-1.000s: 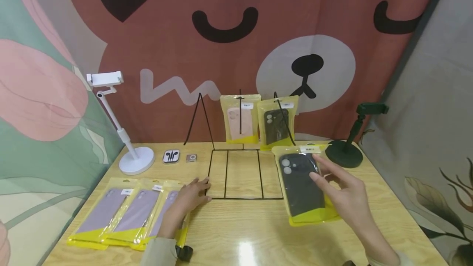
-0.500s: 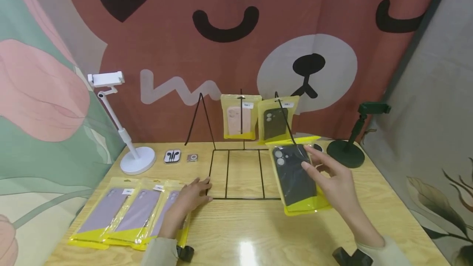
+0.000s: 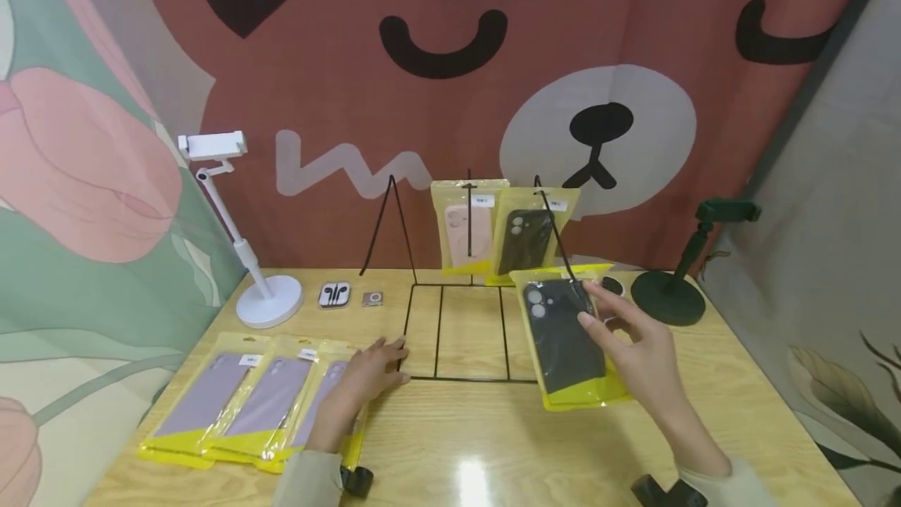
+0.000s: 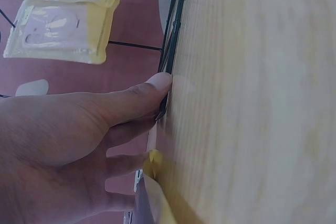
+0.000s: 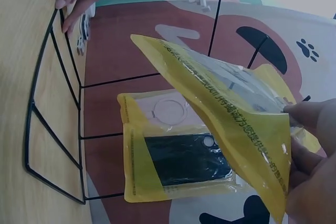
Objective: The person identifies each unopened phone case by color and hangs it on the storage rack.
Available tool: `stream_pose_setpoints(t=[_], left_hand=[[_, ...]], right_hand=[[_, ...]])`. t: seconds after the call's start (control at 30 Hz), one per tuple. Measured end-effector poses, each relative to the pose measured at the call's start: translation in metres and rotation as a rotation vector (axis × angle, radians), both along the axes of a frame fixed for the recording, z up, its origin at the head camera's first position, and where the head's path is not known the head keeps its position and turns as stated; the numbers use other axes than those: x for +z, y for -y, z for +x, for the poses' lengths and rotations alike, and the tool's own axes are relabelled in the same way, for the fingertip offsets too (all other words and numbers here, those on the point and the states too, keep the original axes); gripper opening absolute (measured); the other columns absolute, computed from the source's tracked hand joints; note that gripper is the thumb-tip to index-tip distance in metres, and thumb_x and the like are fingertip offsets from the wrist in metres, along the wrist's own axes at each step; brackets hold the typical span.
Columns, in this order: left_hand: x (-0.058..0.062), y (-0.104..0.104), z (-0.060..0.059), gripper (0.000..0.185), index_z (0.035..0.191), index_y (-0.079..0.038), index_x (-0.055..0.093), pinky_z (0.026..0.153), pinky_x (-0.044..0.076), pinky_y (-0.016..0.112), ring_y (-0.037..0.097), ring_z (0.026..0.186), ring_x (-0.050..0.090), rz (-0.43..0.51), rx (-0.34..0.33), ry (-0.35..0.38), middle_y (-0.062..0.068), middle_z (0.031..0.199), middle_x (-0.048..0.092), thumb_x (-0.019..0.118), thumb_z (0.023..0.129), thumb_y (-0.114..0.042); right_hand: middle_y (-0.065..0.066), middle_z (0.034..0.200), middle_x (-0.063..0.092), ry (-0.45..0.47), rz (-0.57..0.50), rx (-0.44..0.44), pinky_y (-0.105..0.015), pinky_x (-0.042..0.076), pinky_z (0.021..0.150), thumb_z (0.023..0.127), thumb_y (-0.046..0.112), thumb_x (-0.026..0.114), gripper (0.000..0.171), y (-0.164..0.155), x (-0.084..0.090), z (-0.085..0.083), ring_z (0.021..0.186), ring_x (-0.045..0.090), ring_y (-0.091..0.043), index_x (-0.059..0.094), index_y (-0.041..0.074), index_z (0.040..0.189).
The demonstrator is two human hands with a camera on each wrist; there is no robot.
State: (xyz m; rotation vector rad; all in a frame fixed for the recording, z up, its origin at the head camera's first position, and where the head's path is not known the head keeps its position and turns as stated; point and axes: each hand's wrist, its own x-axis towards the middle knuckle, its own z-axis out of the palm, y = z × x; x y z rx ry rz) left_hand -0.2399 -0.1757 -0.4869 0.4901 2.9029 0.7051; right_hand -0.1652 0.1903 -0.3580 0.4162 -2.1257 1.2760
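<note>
My right hand [image 3: 640, 350] pinches the right edge of a yellow-edged clear bag holding a black phone case [image 3: 566, 343]. The bag is tilted, raised above the table at the right of a black wire display rack [image 3: 439, 331]. The tip of the rack's right hook overlaps the bag's top, close to my index finger. My left hand [image 3: 366, 378] grips the front left corner of the rack's base, thumb and fingers around the wire [image 4: 169, 59]. A bagged pink phone case [image 3: 457, 229] hangs from the middle hook, and another bagged black phone case [image 3: 524, 245] from the right hook.
Several bagged purple phone cases [image 3: 204, 393] lie overlapping at the left, partly beneath my left forearm. A white phone stand [image 3: 270, 301], boxed earphones [image 3: 334, 295] and a small clip player [image 3: 372, 299] stand behind. At the back right is a dark green phone stand [image 3: 667, 297].
My right hand has brought the bagged black case left and slightly up to the right hook, tilting its top. The hanging bags sway slightly. My left hand keeps its grip on the rack.
</note>
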Motion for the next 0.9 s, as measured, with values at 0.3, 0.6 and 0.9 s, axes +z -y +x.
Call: stream_pose_setpoints(t=[0.3,0.6,0.9], left_hand=[[0.003,-0.001,0.000,0.050,0.132,-0.007,0.059,0.107,0.021,0.068,0.040,0.138,0.031,-0.009,0.009,0.007,0.007,0.149,0.042,0.071,0.087,-0.026],[-0.001,-0.002,0.001,0.049,0.130,-0.008,0.061,0.105,0.023,0.070,0.041,0.138,0.032,-0.020,0.006,0.005,0.007,0.148,0.043,0.072,0.086,-0.026],[0.002,-0.002,0.002,0.048,0.129,-0.007,0.061,0.104,0.024,0.070,0.041,0.137,0.033,-0.016,0.006,-0.008,0.007,0.148,0.044,0.072,0.086,-0.025]], right_hand=[[0.000,0.081,0.063,-0.114,0.016,0.065,-0.010,0.045,0.069,0.069,-0.023,0.072,0.056,-0.014,-0.013,0.021,0.074,0.055,-0.005,0.064,-0.004,0.121],[0.000,0.084,0.066,-0.001,0.026,0.029,-0.012,0.049,0.072,0.077,-0.012,0.073,0.053,-0.014,-0.005,0.027,0.075,0.060,-0.006,0.064,0.004,0.126],[0.001,0.083,0.064,0.049,0.038,-0.018,-0.011,0.048,0.071,0.081,-0.004,0.073,0.051,-0.013,-0.002,0.028,0.075,0.059,-0.007,0.063,0.012,0.128]])
